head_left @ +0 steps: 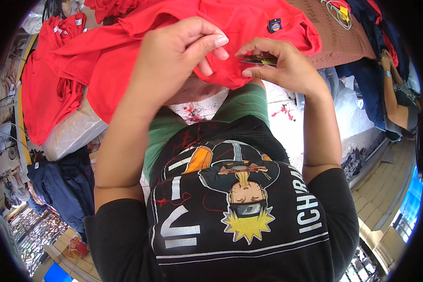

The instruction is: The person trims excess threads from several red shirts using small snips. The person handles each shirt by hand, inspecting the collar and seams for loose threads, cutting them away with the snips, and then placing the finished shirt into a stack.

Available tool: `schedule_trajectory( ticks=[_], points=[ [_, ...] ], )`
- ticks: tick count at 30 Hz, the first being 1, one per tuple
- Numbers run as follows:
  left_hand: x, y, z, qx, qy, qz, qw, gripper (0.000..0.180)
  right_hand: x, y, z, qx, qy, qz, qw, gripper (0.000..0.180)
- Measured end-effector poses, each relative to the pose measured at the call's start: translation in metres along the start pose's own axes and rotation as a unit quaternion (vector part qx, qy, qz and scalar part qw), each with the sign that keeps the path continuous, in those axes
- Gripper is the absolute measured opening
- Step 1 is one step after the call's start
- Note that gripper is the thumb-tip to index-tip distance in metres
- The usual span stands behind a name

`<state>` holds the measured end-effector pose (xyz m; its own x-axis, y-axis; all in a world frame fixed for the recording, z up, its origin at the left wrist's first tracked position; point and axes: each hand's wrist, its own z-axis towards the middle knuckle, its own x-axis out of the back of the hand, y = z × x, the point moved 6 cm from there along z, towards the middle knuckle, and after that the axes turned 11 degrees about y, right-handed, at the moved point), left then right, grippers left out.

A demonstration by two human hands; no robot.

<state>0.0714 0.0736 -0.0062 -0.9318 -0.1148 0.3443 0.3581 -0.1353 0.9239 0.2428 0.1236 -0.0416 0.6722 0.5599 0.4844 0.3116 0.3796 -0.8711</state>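
A bright red garment [249, 23] with a small dark label [274, 26] lies spread out in front of me, its near edge hanging by my knees. Over its middle is my left hand [174, 54], thumb and forefinger pressed together and the other fingers curled; anything pinched there is too small to make out. My right hand [289, 66] grips a pair of thread snips [261, 60] between thumb and fingers. The blades point left toward the left hand, just above the red cloth. A short gap separates the two hands.
Brown quilted cloth [348, 40] covers the surface beneath the garment. More red garments [51, 89] hang at the left, near a plastic-wrapped bundle [75, 134] and navy clothing [63, 183]. Red thread scraps [286, 113] litter the floor. Another person [402, 101] works at far right.
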Motion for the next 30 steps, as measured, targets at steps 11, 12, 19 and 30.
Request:
schedule_trajectory(
  ticks=[11,12,19,30],
  points=[
    [0.050,0.050,-0.056,-0.072,-0.208,0.237,0.946,0.031,0.041,0.026,-0.011,-0.015,0.095,0.018,0.995,0.023],
    [0.041,0.038,-0.054,-0.090,-0.203,0.259,0.940,0.033,0.043,0.028,-0.014,-0.020,0.105,0.010,0.994,0.023],
    [-0.049,-0.049,-0.047,-0.223,-0.019,0.328,0.918,0.041,0.027,0.013,-0.006,0.057,0.074,0.002,0.996,0.031],
    [-0.016,-0.002,-0.001,-0.301,0.245,0.332,0.860,0.053,0.000,0.007,0.056,-0.001,0.174,0.164,0.971,0.015]
  ],
)
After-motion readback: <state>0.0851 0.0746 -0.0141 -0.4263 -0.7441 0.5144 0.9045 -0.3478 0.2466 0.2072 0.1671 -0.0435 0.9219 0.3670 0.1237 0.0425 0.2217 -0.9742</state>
